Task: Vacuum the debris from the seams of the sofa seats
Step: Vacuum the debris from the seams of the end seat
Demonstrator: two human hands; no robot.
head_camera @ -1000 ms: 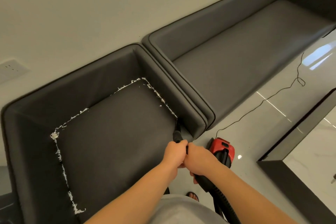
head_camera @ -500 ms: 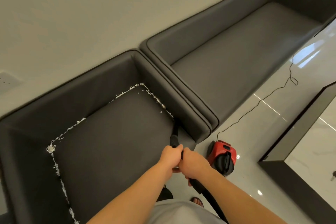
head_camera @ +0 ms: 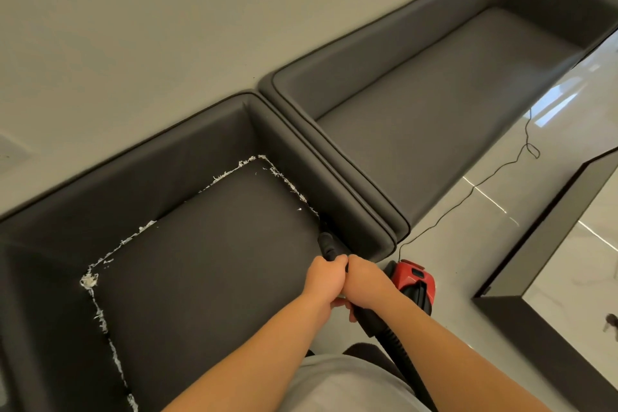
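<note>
Wall (head_camera: 150, 27): plain and pale, running diagonally behind the seating; a socket plate sits at the far left edge.
Floor (head_camera: 485, 227): glossy pale tile with bright window glare, open between the sofa fronts and a dark-framed low platform (head_camera: 535, 328) at right.
Long sofa (head_camera: 451, 104): dark grey, stretching to the upper right, its seat bare, its left arm pressed against the near sofa's right arm.
Near sofa (head_camera: 200, 261): dark grey, one square seat walled by a back and two arms, only the front edge open toward the person.
Debris (head_camera: 88, 280): white shreds line the seat seams; a broken strip along the back seam, a clump at the back left corner, a trail down the left seam to the bottom edge, and a strip down the upper part of the right seam. The right seam nearer the front shows dark.
Vacuum (head_camera: 414, 281): red and black canister on the floor just beside the near sofa's front right corner.
Cord (head_camera: 485, 177): thin, black, snaking from the canister across the tile, with a loop near the right.
Hose (head_camera: 398, 344): black, ribbed, running from the hands down the lower right.
Nozzle (head_camera: 326, 241): black, its tip in the right seam where the shreds stop.
Left hand (head_camera: 326, 281): clenched round the nozzle tube.
Right hand (head_camera: 364, 284): touching the left, grasping the tube just behind it.
</note>
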